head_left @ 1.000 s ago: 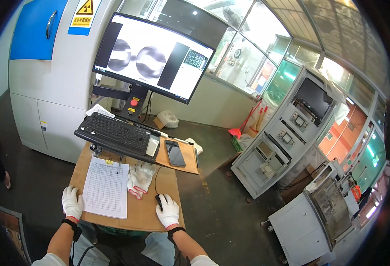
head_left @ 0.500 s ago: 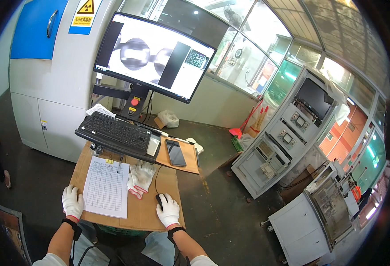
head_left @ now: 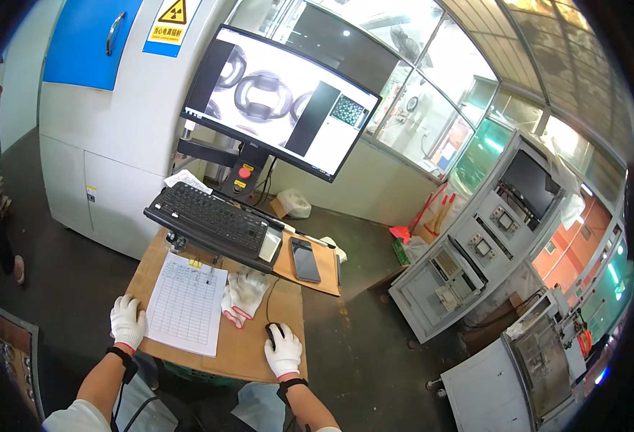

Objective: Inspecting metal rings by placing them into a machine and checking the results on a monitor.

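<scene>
My right hand (head_left: 284, 351), in a white knit glove, is closed over a black computer mouse (head_left: 274, 331) on the brown cardboard tabletop (head_left: 252, 360). At the table's left edge lies my left hand (head_left: 127, 322), gloved too, its fingers stretched out beside a printed form (head_left: 185, 304). That form is a white sheet with a grid, under a yellow clip (head_left: 195, 263) at its top. Between the hands lies a spare pair of white gloves (head_left: 246, 293) with red cuffs. The monitor (head_left: 277, 101) shows grey, rounded ring shapes on white.
A black keyboard (head_left: 212, 218) sits on a raised tray; a phone (head_left: 305, 260) lies on the board beside it. A large white cabinet (head_left: 104, 180) with a blue door stands left. To the right are a grey control cabinet (head_left: 432, 302) and a white machine (head_left: 493, 381).
My view has shifted, so the scene sits further right. On the monitor, the magnified picture has changed from dark round shapes to open rings. Both hands keep their places on the table.
</scene>
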